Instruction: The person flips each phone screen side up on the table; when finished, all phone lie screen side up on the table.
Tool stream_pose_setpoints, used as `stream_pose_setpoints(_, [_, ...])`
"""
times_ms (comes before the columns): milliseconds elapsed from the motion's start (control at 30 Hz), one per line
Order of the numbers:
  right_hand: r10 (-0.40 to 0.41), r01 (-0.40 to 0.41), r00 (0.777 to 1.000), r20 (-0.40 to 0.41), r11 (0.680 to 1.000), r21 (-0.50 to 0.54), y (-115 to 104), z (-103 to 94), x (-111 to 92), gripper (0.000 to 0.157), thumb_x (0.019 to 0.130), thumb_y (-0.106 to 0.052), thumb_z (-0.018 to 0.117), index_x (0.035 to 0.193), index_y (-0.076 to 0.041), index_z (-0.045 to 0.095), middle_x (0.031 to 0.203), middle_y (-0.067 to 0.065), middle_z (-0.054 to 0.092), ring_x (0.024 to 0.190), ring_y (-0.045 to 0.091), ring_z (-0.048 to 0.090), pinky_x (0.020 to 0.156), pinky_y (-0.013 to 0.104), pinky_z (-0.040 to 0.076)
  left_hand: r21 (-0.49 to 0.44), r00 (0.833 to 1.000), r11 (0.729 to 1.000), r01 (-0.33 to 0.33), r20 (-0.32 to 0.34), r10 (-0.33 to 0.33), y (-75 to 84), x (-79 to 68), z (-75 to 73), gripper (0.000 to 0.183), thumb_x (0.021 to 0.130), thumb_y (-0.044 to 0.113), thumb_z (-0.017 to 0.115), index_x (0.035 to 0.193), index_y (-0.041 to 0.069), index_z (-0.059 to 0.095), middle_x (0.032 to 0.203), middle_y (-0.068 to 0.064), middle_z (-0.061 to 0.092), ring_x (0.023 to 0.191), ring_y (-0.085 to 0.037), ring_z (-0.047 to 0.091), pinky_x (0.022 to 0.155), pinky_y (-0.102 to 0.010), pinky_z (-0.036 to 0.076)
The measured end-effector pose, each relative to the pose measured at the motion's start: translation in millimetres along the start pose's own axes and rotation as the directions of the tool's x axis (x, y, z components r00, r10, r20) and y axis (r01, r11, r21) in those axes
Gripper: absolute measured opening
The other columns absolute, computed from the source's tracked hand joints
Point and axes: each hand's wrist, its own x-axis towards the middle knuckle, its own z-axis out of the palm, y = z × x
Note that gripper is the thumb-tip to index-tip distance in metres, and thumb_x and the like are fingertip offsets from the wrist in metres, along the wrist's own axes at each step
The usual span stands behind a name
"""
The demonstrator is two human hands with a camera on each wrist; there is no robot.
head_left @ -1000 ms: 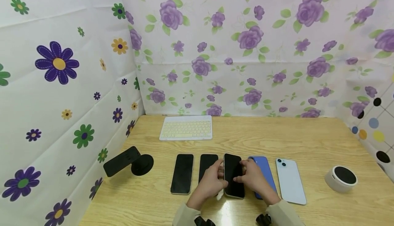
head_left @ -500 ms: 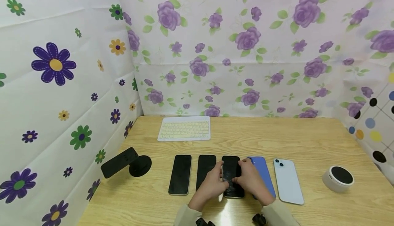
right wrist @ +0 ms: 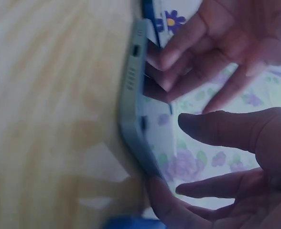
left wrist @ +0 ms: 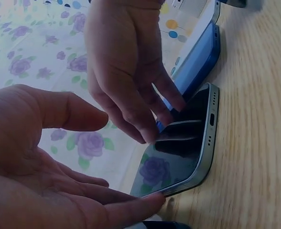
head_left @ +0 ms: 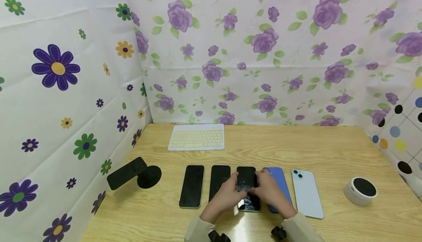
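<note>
A smartphone (head_left: 246,178) with a dark glossy screen and pale metal frame lies face up on the wooden table, third in a row of several phones. My left hand (head_left: 227,196) is at its left side, and my right hand (head_left: 268,190) at its right. In the left wrist view, one outstretched left finger (left wrist: 147,205) meets the phone's edge while the thumb (left wrist: 78,114) stays above, apart from it. The right wrist view shows a right fingertip (right wrist: 157,191) at the opposite edge, thumb (right wrist: 212,126) spread away. Nothing is gripped.
To the left lie two dark-screened phones, one at far left (head_left: 192,186) and one (head_left: 220,179) partly behind my left hand. A blue phone (head_left: 279,179) and a light-blue phone (head_left: 307,194) lie face down rightward. Around stand a keyboard (head_left: 196,137), black stand (head_left: 149,177) and white round device (head_left: 361,191).
The middle phone has turned from slightly slanted to nearly straight in line with the row. My hands stay beside it, thumbs shifted slightly over its screen. The head view has shifted slightly.
</note>
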Motion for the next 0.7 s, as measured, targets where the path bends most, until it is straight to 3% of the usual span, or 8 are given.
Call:
stream_pose_setpoints(67, [0.000,0.000,1.000,0.005,0.999,0.051,1.8,-6.2,-0.5,0.062,0.077,-0.006,0.084,0.126,0.019,0.057,0.114,0.030,0.056,0.091,0.036,0.061,0.075,0.048,0.052,-0.003,1.000,1.000,0.002,0.006,-0.002,1.2,-0.4,0.1,0.078,0.094,0.014,0.061,0.157,-0.007,0.021,0.148,-0.033,0.041,0.124,-0.044,0.055,0.080,-0.045,0.047])
stream_pose_setpoints(133, [0.002,-0.004,1.000,0.020,0.994,0.107,4.9,-12.6,-1.1,0.059,0.081,-0.005,0.081,0.130,0.017,0.055,0.117,0.029,0.056,0.090,0.034,0.062,0.072,0.045,0.053,0.007,1.000,1.000,0.001,0.012,-0.001,2.5,-0.6,0.2,0.079,0.095,0.015,0.061,0.157,-0.008,0.018,0.133,-0.030,0.056,0.092,-0.034,0.067,0.078,-0.043,0.047])
stream_pose_setpoints(233, [-0.003,-0.005,0.999,0.048,0.986,0.169,10.2,-22.0,-1.5,0.056,0.089,-0.006,0.075,0.136,0.013,0.053,0.128,0.030,0.055,0.100,0.038,0.064,0.074,0.044,0.055,0.040,1.000,0.999,0.002,0.014,-0.003,5.0,-1.2,0.9,0.080,0.097,0.017,0.060,0.157,-0.009,0.015,0.108,-0.021,0.066,0.056,-0.020,0.051,0.073,-0.040,0.047])
stream_pose_setpoints(267, [-0.012,0.002,0.999,0.051,0.984,0.180,11.8,-25.0,-1.4,0.054,0.090,-0.007,0.073,0.137,0.012,0.052,0.130,0.030,0.055,0.104,0.039,0.064,0.076,0.044,0.056,0.050,1.000,0.999,0.002,0.009,-0.003,6.1,-0.9,1.2,0.080,0.097,0.017,0.060,0.157,-0.008,0.015,0.110,-0.022,0.066,0.057,-0.020,0.052,0.075,-0.041,0.047])
stream_pose_setpoints(333, [-0.029,0.018,0.998,0.050,0.979,0.203,14.5,-30.3,-0.6,0.053,0.093,-0.007,0.071,0.139,0.010,0.052,0.134,0.030,0.054,0.109,0.041,0.063,0.078,0.045,0.056,0.063,1.000,0.998,-0.006,-0.008,0.007,8.1,-0.4,2.3,0.081,0.096,0.017,0.062,0.157,-0.008,0.015,0.128,-0.027,0.059,0.089,-0.029,0.066,0.086,-0.047,0.049])
stream_pose_setpoints(433, [-0.058,0.052,0.998,0.023,0.973,0.223,16.6,-37.2,0.9,0.051,0.094,-0.008,0.070,0.139,0.009,0.052,0.134,0.028,0.056,0.111,0.041,0.063,0.080,0.045,0.056,0.068,0.999,0.997,-0.032,-0.036,0.034,11.0,2.3,4.4,0.083,0.094,0.018,0.065,0.157,-0.008,0.017,0.156,-0.034,0.027,0.138,-0.045,0.039,0.105,-0.060,0.037])
stream_pose_setpoints(533, [-0.095,0.094,0.995,-0.007,0.967,0.236,19.5,-42.3,3.0,0.049,0.095,-0.009,0.069,0.139,0.007,0.053,0.133,0.027,0.058,0.112,0.040,0.063,0.082,0.045,0.056,0.060,0.997,0.996,-0.058,-0.053,0.062,13.6,5.6,6.8,0.087,0.093,0.021,0.069,0.157,-0.006,0.017,0.159,-0.032,0.022,0.144,-0.046,0.029,0.107,-0.061,0.034])
stream_pose_setpoints(700, [-0.161,0.168,0.986,-0.048,0.962,0.215,25.6,-51.0,6.1,0.047,0.096,-0.011,0.069,0.138,0.005,0.054,0.131,0.026,0.059,0.112,0.040,0.063,0.087,0.049,0.054,0.018,0.995,0.997,-0.077,-0.070,0.078,18.1,12.3,13.2,0.096,0.089,0.024,0.075,0.160,0.001,0.015,0.160,-0.028,0.021,0.139,-0.046,0.037,0.099,-0.058,0.044])
